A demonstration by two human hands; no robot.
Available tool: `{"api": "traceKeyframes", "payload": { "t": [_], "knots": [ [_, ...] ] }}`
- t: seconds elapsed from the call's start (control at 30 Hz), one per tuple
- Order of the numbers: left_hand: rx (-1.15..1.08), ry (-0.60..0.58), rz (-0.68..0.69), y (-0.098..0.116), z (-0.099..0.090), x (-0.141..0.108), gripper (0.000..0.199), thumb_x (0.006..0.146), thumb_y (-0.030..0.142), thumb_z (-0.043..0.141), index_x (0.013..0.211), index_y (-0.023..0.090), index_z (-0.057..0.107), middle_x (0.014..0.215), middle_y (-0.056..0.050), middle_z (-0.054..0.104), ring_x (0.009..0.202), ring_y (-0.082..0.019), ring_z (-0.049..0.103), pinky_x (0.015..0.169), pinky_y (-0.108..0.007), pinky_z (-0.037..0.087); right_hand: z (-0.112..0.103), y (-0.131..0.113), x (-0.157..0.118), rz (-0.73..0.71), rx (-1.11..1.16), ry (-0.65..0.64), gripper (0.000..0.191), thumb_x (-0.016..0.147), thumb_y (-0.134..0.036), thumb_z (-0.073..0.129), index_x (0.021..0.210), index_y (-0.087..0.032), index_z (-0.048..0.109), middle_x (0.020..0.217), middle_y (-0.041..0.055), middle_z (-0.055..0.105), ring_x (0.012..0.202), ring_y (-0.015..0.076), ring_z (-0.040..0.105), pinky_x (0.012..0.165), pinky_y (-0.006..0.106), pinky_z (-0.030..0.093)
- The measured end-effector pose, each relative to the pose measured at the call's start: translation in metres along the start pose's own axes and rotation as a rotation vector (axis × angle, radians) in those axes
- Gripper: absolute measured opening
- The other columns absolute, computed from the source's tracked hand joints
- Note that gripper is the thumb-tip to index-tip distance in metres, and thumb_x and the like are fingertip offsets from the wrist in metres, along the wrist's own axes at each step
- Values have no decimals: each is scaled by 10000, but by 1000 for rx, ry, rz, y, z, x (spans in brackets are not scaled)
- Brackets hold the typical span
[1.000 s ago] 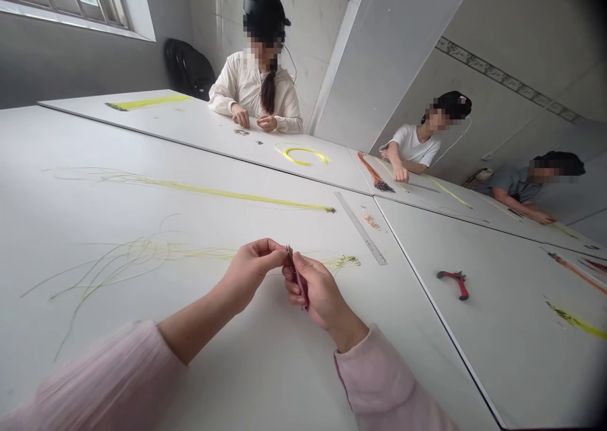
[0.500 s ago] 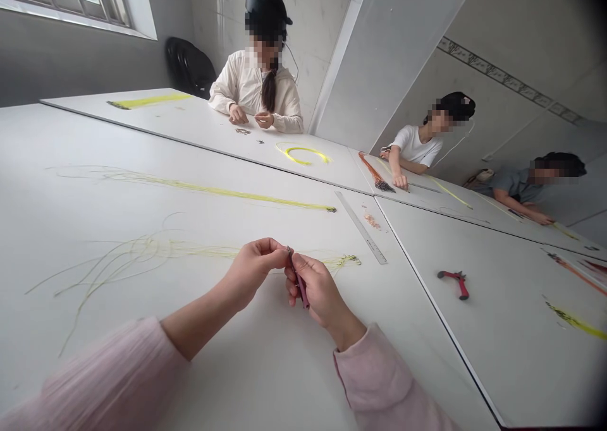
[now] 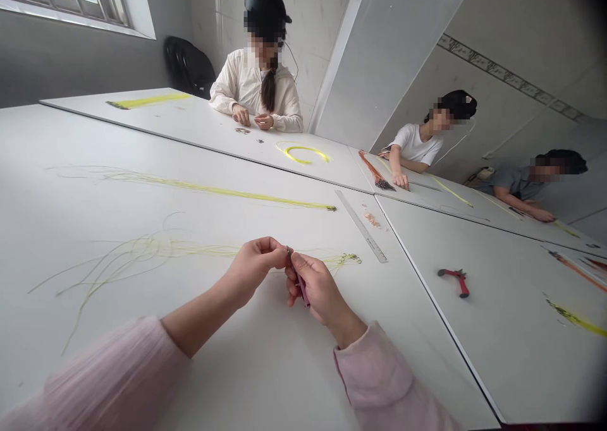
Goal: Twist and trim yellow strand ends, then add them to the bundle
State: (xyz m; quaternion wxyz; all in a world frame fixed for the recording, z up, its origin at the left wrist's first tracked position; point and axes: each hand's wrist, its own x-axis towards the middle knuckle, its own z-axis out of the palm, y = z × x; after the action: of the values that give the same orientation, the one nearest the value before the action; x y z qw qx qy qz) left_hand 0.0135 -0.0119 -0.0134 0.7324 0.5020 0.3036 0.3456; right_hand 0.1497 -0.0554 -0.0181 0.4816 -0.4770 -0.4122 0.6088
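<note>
My right hand (image 3: 315, 285) is wrapped round a slim tool with a dark red handle (image 3: 302, 291); its narrow metal tip points up and away from me. Thumb and forefinger of my left hand (image 3: 258, 263) pinch together right at that tip. What they hold is too small and covered to make out. Below and behind my hands lies a loose bundle of pale yellow line (image 3: 199, 250), with a cluster of small hooks (image 3: 349, 258) at its right end. A neater yellow bundle (image 3: 227, 194) lies farther back, its dark hooked end to the right.
A clear ruler (image 3: 361, 226) lies beside small orange bits (image 3: 372, 219). Red-handled pliers (image 3: 455, 281) rest on the right table, near another yellow bundle (image 3: 576, 320). Across the tables sit three people at work, with a yellow coil (image 3: 303, 155) and an orange bundle (image 3: 374, 170) near them.
Almost nothing differs. Both hands keep the same grip in the same place, and the view has shifted very slightly.
</note>
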Motion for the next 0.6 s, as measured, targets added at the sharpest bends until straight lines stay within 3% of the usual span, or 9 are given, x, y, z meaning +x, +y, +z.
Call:
{"api": "traceKeyframes", "payload": {
  "t": [0.6],
  "knots": [
    [24, -26, -10, 0, -2, 1, 143, 773, 223, 514, 639, 204, 467, 632, -14, 640, 539, -216, 642, 730, -443, 480, -2, -4, -1, 43, 5, -38, 359, 794, -501, 562, 714, -151, 572, 650, -26, 412, 465, 78, 425, 355, 207, 391]
  ]
}}
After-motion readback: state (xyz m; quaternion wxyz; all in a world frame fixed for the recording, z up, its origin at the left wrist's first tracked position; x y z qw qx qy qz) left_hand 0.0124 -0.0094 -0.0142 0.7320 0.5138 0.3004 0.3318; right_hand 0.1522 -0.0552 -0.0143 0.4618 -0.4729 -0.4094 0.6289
